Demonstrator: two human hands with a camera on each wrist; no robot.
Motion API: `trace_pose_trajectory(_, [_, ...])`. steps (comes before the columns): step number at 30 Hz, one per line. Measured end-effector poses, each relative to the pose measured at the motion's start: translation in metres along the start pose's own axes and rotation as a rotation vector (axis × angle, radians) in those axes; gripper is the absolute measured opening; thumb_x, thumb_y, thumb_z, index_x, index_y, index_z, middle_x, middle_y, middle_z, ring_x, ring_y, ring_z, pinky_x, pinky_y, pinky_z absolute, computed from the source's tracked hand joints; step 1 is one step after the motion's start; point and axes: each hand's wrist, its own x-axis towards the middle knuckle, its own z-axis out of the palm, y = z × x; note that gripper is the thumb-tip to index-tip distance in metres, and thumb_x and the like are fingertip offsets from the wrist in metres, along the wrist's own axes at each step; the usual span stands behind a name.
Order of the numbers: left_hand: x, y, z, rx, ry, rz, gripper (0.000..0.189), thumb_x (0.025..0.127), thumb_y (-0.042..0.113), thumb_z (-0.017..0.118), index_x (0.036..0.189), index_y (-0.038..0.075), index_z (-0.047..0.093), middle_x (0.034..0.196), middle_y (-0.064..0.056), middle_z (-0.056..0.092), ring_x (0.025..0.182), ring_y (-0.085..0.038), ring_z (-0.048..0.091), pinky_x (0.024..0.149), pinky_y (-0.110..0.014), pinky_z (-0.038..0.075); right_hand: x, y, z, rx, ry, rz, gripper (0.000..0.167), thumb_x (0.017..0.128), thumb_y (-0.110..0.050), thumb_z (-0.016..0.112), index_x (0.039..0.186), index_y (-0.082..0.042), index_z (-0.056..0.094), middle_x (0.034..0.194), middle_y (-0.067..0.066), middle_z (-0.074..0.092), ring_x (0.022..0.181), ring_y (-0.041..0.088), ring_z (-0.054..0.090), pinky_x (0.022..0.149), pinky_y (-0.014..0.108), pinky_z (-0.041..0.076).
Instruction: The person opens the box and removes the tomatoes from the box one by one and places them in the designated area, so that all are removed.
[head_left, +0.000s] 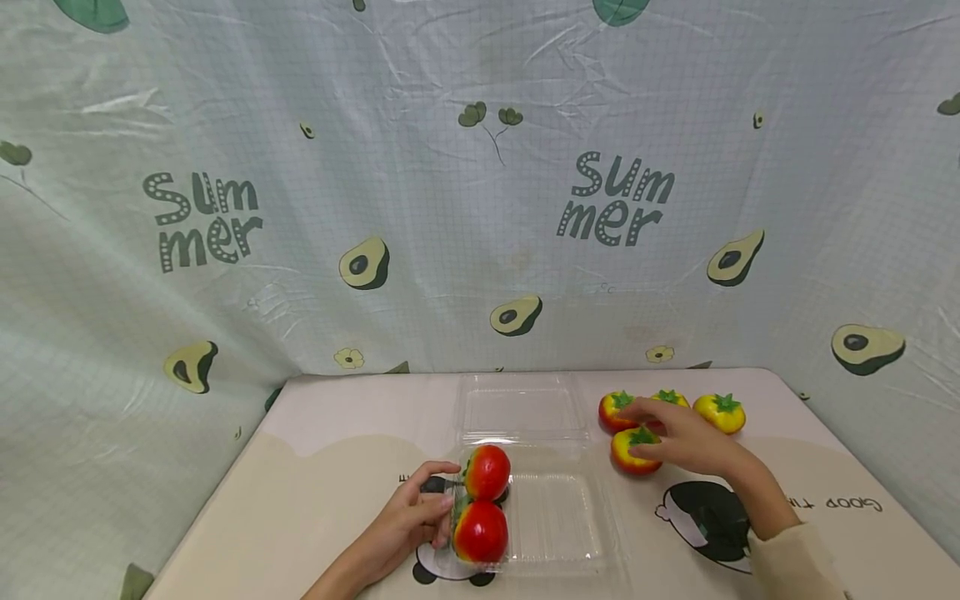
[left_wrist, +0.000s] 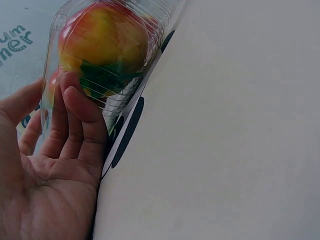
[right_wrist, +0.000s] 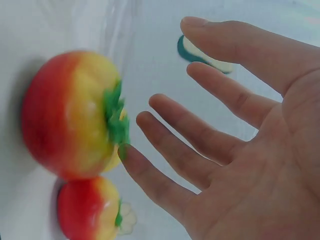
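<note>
A clear plastic clamshell box (head_left: 558, 517) lies with its lid folded back. Two red tomatoes (head_left: 482, 532) sit along its left side, green leaves facing left. My left hand (head_left: 411, 514) holds the box at its left wall; in the left wrist view its curled fingers (left_wrist: 82, 102) are against the clear plastic, beside a tomato (left_wrist: 102, 47). To the right of the box, my right hand (head_left: 686, 437) reaches over a red-and-yellow tomato (head_left: 636, 457), fingers spread. In the right wrist view one fingertip overlaps the leaves of the tomato (right_wrist: 70, 115), and the palm holds nothing.
Further tomatoes stand around the right hand: a red-and-yellow one (head_left: 611, 412), one partly hidden behind the hand (head_left: 670, 397) and a yellow one (head_left: 720, 414). The box's lid (head_left: 521, 404) lies towards the back of the table (head_left: 330, 467). A printed curtain (head_left: 435, 183) hangs behind.
</note>
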Motion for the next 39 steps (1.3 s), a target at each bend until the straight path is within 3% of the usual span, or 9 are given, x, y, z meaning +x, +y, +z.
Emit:
trace_pose_trajectory(6, [0.001,0.000,0.000,0.003,0.001,-0.005,0.051,0.109,0.019,0.049,0.153,0.007,0.027,0.077,0.004,0.066,0.068,-0.009,0.059,0.072,-0.022,0.056,0.002,-0.014,0.003,0.022,-0.007,-0.029,0.046,0.092,-0.024,0.076,0.133,-0.007,0.063,0.135,0.016,0.066,0.124,0.041,0.060,0.103,0.056,0.053])
trace_pose_trajectory(15, [0.001,0.000,0.000,0.008,0.004,-0.008,0.051,0.109,0.020,0.049,0.153,0.006,0.026,0.078,0.004,0.066,0.068,-0.010,0.059,0.072,-0.022,0.056,0.010,-0.042,0.013,-0.030,-0.022,-0.118,0.041,0.093,-0.030,0.075,0.132,-0.020,0.064,0.133,0.001,0.066,0.118,0.024,0.060,0.103,0.050,0.054])
trace_pose_trajectory(20, [0.001,0.001,0.000,0.006,0.010,-0.016,0.051,0.109,0.020,0.050,0.152,0.007,0.027,0.077,0.003,0.066,0.068,-0.010,0.059,0.072,-0.022,0.056,0.027,-0.051,0.022,-0.026,-0.071,-0.154,0.041,0.094,-0.031,0.075,0.131,-0.019,0.063,0.132,0.002,0.067,0.117,0.024,0.061,0.098,0.047,0.056])
trace_pose_trajectory(27, [0.001,0.001,0.000,0.009,0.019,-0.023,0.050,0.109,0.020,0.050,0.152,0.008,0.028,0.077,0.003,0.066,0.068,-0.010,0.059,0.072,-0.022,0.056,0.052,-0.075,0.034,0.018,-0.158,-0.152,0.042,0.093,-0.032,0.076,0.132,-0.022,0.063,0.134,-0.001,0.066,0.126,0.026,0.059,0.104,0.055,0.053])
trace_pose_trajectory(31, [0.000,0.001,0.000,0.012,0.022,-0.026,0.050,0.109,0.021,0.050,0.152,0.008,0.028,0.077,0.003,0.066,0.068,-0.010,0.059,0.073,-0.022,0.056,0.069,-0.090,0.043,0.046,-0.220,-0.174,0.042,0.093,-0.027,0.076,0.132,-0.017,0.062,0.135,0.007,0.065,0.128,0.033,0.059,0.104,0.057,0.052])
trace_pose_trajectory(34, [0.000,0.001,0.000,0.007,0.021,-0.024,0.050,0.109,0.020,0.049,0.152,0.008,0.028,0.077,0.004,0.066,0.067,-0.010,0.059,0.072,-0.022,0.056,0.081,-0.099,0.053,0.041,-0.259,-0.184,0.043,0.092,-0.023,0.077,0.131,-0.013,0.062,0.135,0.012,0.066,0.125,0.034,0.061,0.102,0.055,0.054])
trace_pose_trajectory(39, [0.000,0.001,0.000,-0.010,0.010,-0.017,0.049,0.109,0.020,0.049,0.152,0.009,0.028,0.077,0.004,0.066,0.068,-0.010,0.059,0.072,-0.023,0.056,0.096,-0.110,0.069,0.015,-0.300,-0.176,0.044,0.090,-0.019,0.078,0.131,-0.012,0.063,0.133,0.007,0.067,0.120,0.027,0.065,0.097,0.047,0.059])
